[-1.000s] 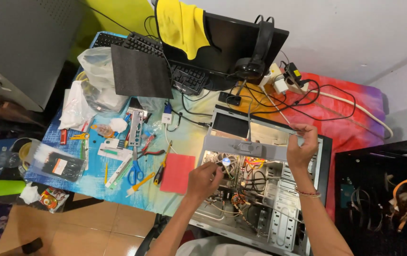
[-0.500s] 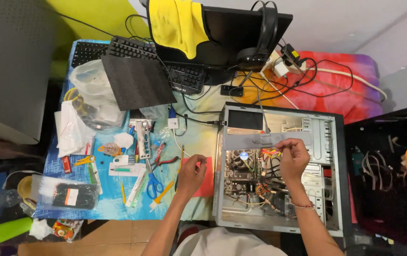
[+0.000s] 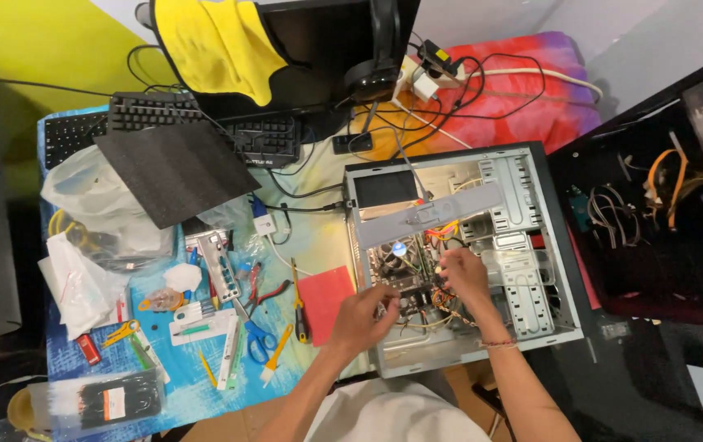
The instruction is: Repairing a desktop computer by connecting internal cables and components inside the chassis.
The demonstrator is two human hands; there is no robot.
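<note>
An open grey computer case lies on its side at the table's right end, with a metal crossbar over the motherboard. My left hand reaches over the case's near-left edge, its curled fingertips on the board. My right hand is deeper inside, fingers bent down among orange and yellow wires. Whether either hand grips anything is hidden by the fingers.
Left of the case lie a red pad, a yellow-handled screwdriver, red pliers and blue scissors. Behind are a keyboard, a black foam sheet and a monitor draped with a yellow cloth. A second black case stands right.
My left hand left the red pad and moved right, back over the case edge onto the board. My right hand came down from the case's far side to the wires. The view has shifted.
</note>
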